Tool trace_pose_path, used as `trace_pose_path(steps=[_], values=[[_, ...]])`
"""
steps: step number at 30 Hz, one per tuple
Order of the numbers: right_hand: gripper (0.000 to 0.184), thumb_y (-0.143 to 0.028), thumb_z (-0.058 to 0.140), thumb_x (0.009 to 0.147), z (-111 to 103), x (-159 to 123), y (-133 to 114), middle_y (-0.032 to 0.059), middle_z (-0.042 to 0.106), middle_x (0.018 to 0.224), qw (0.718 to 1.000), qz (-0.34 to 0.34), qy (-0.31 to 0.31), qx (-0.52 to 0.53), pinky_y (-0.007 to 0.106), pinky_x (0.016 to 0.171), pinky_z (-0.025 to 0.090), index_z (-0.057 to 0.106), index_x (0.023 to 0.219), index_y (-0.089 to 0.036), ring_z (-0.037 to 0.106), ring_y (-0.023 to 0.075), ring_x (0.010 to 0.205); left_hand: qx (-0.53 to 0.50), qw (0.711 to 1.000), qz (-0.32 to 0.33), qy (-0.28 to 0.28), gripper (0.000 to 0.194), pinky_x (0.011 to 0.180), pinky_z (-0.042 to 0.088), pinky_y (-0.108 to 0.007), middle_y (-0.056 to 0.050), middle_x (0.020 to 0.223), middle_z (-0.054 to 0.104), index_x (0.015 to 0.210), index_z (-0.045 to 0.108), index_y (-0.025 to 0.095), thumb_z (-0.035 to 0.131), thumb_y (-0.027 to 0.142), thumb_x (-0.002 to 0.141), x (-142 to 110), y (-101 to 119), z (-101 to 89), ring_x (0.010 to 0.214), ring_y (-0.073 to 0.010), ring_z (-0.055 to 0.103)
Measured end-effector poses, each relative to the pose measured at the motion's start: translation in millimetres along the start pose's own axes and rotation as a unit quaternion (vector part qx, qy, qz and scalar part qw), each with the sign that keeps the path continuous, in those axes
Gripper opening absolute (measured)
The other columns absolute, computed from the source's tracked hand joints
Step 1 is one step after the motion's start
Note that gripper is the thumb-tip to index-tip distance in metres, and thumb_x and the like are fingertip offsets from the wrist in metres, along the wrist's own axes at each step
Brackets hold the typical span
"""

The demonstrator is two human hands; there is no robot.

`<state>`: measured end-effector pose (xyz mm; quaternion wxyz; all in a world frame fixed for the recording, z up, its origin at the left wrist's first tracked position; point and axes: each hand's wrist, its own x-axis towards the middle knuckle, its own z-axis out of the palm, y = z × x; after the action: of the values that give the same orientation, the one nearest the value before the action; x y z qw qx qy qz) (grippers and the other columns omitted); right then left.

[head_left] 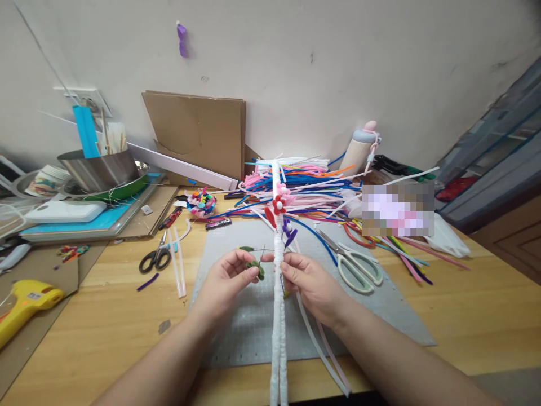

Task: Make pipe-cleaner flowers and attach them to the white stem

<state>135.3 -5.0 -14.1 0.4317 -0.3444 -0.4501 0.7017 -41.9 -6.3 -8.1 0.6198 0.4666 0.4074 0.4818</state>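
A long white wrapped band [276, 327] stands upright in front of me, its two strands running down past the lower edge. A red flower [279, 204], pink petals [287, 193], a red leaf [270, 217] and a purple piece [289, 234] are fixed along its upper part. My right hand [315, 285] pinches the band just below the purple piece. Left of the band, my left hand [230, 279] pinches a green fuzzy leaf [256, 268] between thumb and fingers. A thin dark stem with another green tip [245, 248] shows above it.
Green-handled scissors [355, 265] lie right on the grey mat [236, 338]; black-handled scissors [155, 259] lie left. Behind is a pile of coloured pipe cleaners [313, 183]. A yellow glue gun [31, 304] is far left, a metal pot [95, 169] beyond it, and cardboard [194, 132] against the wall.
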Motion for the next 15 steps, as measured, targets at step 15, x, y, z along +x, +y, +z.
trace_pose_path(steps=[15], values=[[0.025,-0.036,0.062,0.077,6.8,-5.9,-3.8,-0.0027,0.043,0.063,0.999,-0.004,0.012,0.032,0.022,0.048,0.017,0.068,0.096,-0.021,0.025,0.0066,0.054,0.028,0.997,0.063,-0.028,0.010,0.069,0.042,-0.024,0.000,0.077,0.059,0.075,0.059,0.017,0.068,0.017,0.070,0.1,1.4,-0.2,0.073,-0.0113,0.055]])
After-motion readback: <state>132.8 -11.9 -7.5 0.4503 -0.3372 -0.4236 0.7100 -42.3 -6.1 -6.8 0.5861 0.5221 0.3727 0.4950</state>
